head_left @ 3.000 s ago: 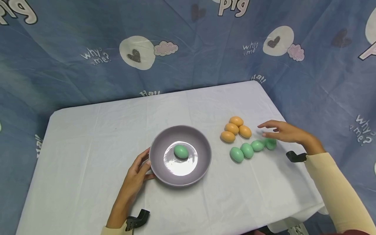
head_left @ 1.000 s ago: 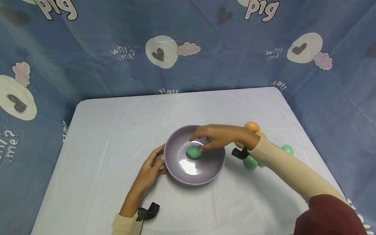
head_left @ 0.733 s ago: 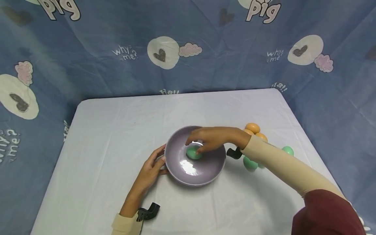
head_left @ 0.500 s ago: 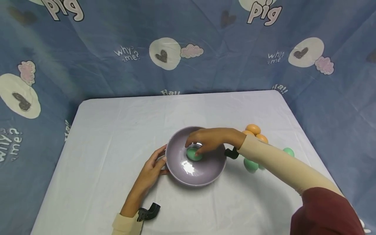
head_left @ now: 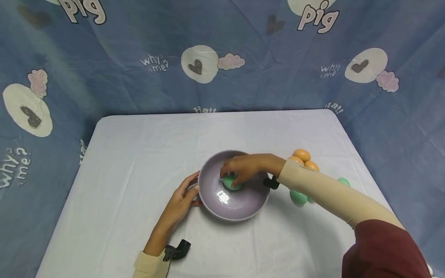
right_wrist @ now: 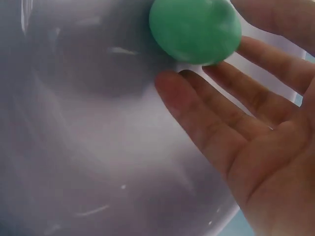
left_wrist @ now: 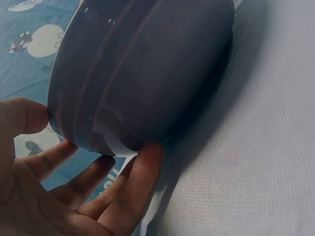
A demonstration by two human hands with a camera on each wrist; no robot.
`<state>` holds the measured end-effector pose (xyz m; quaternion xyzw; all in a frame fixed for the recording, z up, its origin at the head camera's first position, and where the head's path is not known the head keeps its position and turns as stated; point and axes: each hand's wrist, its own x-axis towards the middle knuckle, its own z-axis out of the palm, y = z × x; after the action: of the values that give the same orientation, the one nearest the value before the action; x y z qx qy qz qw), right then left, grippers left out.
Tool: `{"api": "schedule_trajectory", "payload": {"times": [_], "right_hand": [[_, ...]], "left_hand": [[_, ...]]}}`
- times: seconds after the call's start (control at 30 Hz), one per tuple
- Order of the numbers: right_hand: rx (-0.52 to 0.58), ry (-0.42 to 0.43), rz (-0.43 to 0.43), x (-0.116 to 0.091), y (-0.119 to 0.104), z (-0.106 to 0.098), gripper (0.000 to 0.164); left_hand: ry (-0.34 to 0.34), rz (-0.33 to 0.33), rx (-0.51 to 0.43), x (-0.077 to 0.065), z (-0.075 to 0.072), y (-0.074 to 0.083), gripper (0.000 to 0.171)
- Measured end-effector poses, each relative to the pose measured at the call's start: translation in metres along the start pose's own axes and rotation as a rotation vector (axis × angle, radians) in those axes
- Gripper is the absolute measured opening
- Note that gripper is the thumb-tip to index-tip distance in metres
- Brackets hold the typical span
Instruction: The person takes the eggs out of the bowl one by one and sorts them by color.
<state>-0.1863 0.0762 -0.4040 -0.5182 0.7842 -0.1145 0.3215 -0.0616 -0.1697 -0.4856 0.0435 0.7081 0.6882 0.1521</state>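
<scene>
A mauve-grey bowl (head_left: pixel 240 210) stands on the white table. My left hand (head_left: pixel 180 200) holds its left side, thumb at the rim and fingertips against the outer wall (left_wrist: pixel 147 73). Inside the bowl, my right hand (head_left: pixel 243 168) reaches over a smooth green egg (head_left: pixel 230 183) and grips it between thumb and fingers. In the right wrist view the egg (right_wrist: pixel 194 29) sits against the thumb and the nearest fingertips, while the other fingers extend below it.
Right of the bowl lie several orange eggs (head_left: pixel 301 155) and several green eggs (head_left: pixel 298 197), partly hidden by my right sleeve (head_left: pixel 323 189). White cloth (head_left: pixel 139 154) covers the table. A blue patterned curtain (head_left: pixel 156 88) hangs behind it.
My right hand has come from above the eggs on the right into the bowl, and its fingers have closed round the green egg there. My left hand stays at the bowl.
</scene>
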Motion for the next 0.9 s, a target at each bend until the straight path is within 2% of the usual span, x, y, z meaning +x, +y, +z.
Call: {"api": "schedule_trajectory", "payload": {"times": [0.47,0.9], "right_hand": [[-0.032,-0.034,0.008,0.0076,-0.0026,0.0047,0.043],[-0.006,-0.044,0.008,0.0070,-0.0017,0.0075,0.041]], "left_hand": [[0.004,-0.006,0.024,0.0000,0.0002,0.0011,0.049],[0.000,-0.002,0.027,-0.0004,0.0010,0.0015,0.049]]}}
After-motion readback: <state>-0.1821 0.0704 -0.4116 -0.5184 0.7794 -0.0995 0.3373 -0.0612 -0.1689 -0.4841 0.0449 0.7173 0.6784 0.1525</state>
